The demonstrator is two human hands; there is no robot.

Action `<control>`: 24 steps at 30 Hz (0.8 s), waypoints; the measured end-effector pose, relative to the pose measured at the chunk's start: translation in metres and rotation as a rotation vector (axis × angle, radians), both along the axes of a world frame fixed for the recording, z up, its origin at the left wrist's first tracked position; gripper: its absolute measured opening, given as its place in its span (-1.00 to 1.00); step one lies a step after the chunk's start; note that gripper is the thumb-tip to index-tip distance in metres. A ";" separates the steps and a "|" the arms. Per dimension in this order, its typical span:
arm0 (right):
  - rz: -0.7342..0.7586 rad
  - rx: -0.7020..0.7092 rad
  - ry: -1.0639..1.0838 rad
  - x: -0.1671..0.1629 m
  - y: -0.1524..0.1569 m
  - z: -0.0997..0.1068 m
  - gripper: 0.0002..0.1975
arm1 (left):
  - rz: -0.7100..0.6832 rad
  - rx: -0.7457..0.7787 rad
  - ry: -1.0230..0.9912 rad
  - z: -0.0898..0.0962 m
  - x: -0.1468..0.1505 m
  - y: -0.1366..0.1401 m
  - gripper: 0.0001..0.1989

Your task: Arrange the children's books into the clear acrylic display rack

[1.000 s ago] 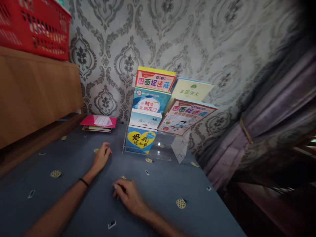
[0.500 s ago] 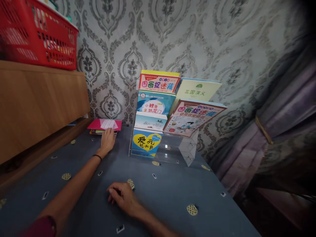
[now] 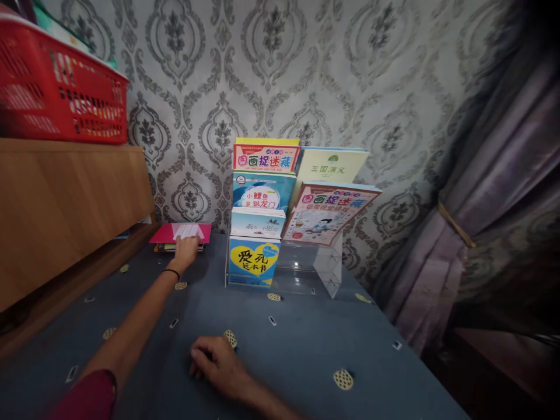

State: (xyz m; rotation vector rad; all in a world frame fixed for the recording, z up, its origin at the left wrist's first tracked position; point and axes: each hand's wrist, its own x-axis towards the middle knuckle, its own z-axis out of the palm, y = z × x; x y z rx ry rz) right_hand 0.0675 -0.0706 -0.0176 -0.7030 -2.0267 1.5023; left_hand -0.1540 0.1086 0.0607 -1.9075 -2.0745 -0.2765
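At the back left, my left hand (image 3: 186, 251) reaches a small stack of books with a bright pink book (image 3: 164, 233) on top. Its fingers are bent over the pink book's near edge, close to a whitish patch on the cover; the thumb is hard to see. My right hand (image 3: 219, 364) rests on the blue tablecloth (image 3: 306, 344), loosely curled and holding nothing. A clear acrylic book rack (image 3: 328, 271) stands ahead of both hands. Its left column holds several books, among them a blue and yellow book (image 3: 254, 261); a brown-edged picture book (image 3: 330, 214) leans on the right.
A red plastic basket (image 3: 87, 99) full of things sits on a wooden cabinet (image 3: 70, 204) at the left. Patterned wallpaper (image 3: 210, 76) covers the wall behind. A tied grey-purple curtain (image 3: 437, 274) hangs at the right, beside the table's edge.
My view has shifted, so the rack appears farther left and slightly lower. My left hand's fingers have bent at the pink book's edge. My right hand stays curled on the tablecloth.
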 end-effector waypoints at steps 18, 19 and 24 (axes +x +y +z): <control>0.005 -0.010 -0.007 -0.001 0.000 0.000 -0.77 | 0.007 -0.013 0.038 0.004 0.002 0.000 -0.63; 0.002 -0.008 -0.004 -0.001 -0.001 0.002 -0.78 | 0.009 -0.017 0.040 0.004 0.000 -0.003 -0.62; 0.002 0.017 -0.009 0.000 -0.001 0.004 -0.80 | -0.003 -0.010 0.065 0.006 -0.005 -0.014 -0.61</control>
